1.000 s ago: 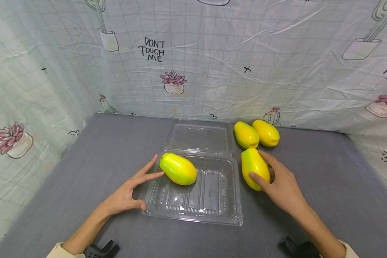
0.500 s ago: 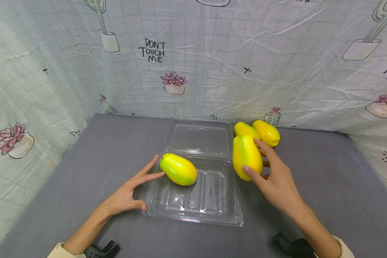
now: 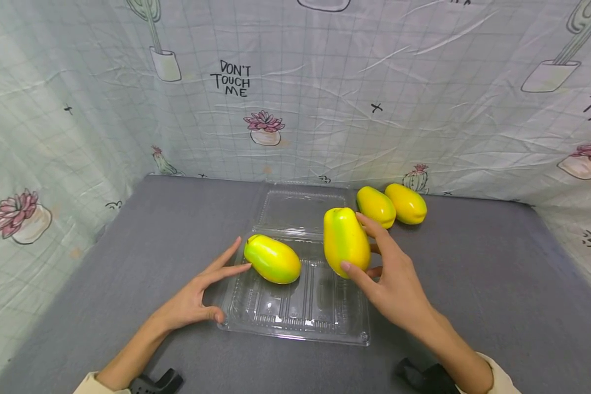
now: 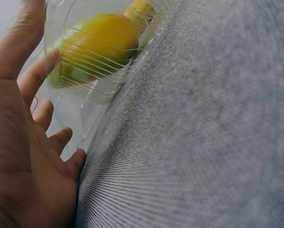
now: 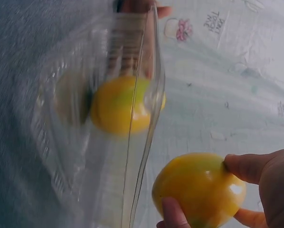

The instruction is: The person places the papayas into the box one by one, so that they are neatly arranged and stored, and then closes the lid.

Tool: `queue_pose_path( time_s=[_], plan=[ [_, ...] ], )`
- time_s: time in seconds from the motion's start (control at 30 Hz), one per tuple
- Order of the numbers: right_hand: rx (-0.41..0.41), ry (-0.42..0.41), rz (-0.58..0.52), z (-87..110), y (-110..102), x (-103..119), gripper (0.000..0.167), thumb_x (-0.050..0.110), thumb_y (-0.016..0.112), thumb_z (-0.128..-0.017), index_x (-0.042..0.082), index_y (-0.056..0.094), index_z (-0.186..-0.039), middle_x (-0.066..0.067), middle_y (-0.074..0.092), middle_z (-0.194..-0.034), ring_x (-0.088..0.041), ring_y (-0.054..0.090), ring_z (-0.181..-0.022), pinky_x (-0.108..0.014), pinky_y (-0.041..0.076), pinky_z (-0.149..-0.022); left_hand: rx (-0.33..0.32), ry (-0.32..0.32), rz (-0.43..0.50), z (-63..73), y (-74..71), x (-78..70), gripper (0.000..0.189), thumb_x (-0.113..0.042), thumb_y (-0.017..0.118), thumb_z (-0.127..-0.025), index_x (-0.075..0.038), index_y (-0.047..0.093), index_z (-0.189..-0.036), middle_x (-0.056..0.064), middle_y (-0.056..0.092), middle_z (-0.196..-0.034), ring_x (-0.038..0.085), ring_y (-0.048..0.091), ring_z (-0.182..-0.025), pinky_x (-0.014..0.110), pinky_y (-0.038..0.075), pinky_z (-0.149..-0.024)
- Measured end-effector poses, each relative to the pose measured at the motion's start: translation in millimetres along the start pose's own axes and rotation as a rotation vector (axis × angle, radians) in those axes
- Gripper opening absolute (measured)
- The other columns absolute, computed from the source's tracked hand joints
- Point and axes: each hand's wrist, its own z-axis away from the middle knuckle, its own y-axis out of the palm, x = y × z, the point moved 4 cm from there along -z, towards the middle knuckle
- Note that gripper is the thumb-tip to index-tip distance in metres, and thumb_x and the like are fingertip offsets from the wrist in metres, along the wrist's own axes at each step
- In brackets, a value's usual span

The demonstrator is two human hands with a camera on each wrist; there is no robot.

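Observation:
With fingers and thumb, my right hand [image 3: 399, 284] grips a yellow-green papaya [image 3: 346, 242] above the right part of a clear plastic clamshell box [image 3: 295, 335]. In the right wrist view, that held papaya [image 5: 199, 187] is outside the box wall, higher than the box. Another papaya [image 3: 273, 259] lies at the left inside the box, its narrow end toward the back left. My left hand [image 3: 192, 298] is spread at the box's left side, thumb at the front left corner and straight fingers along the rim. Through the wall, the left wrist view shows the papaya [image 4: 101, 42] lying inside.
Two more papayas, one nearer the box [image 3: 376, 207] and one to its right [image 3: 406, 204], lie side by side at the back right. The box's lid [image 3: 302, 210] lies folded back behind it. A printed cloth [image 3: 315, 109] hangs behind the grey table [image 3: 177, 219].
My right hand has lifted its papaya off the table and carried it left, from beside the box to over it. The left hand has stayed in place.

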Motion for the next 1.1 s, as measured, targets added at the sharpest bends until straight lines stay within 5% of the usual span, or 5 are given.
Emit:
queue_pose_path(
  time_s=[0.7, 1.1],
  plan=[
    [0.129, -0.077, -0.146, 0.0, 50.3, 31.9, 0.083, 0.019, 0.077, -0.082, 0.03, 0.028, -0.149, 0.005, 0.038, -0.145, -0.017, 0.049, -0.116, -0.024, 0.054, -0.069, -0.004, 0.029, 0.004, -0.6, 1.1, 0.4, 0.091, -0.071, 0.052, -0.081, -0.004, 0.045, -0.142, 0.021, 0.006, -0.158, 0.039, 0.006, -0.143, 0.025, 0.012, -0.111],
    [0.136, -0.191, 0.007, 0.7, 73.9, 42.0, 0.08, 0.027, 0.078, -0.082, 0.028, 0.031, -0.148, 0.011, 0.039, -0.144, -0.011, 0.046, -0.111, -0.03, 0.047, -0.082, -0.01, 0.044, 0.018, -0.2, 1.4, 2.4, 0.09, -0.069, 0.054, -0.081, -0.002, 0.045, -0.141, 0.022, 0.006, -0.157, 0.039, 0.006, -0.143, 0.024, 0.012, -0.112]
  ],
)
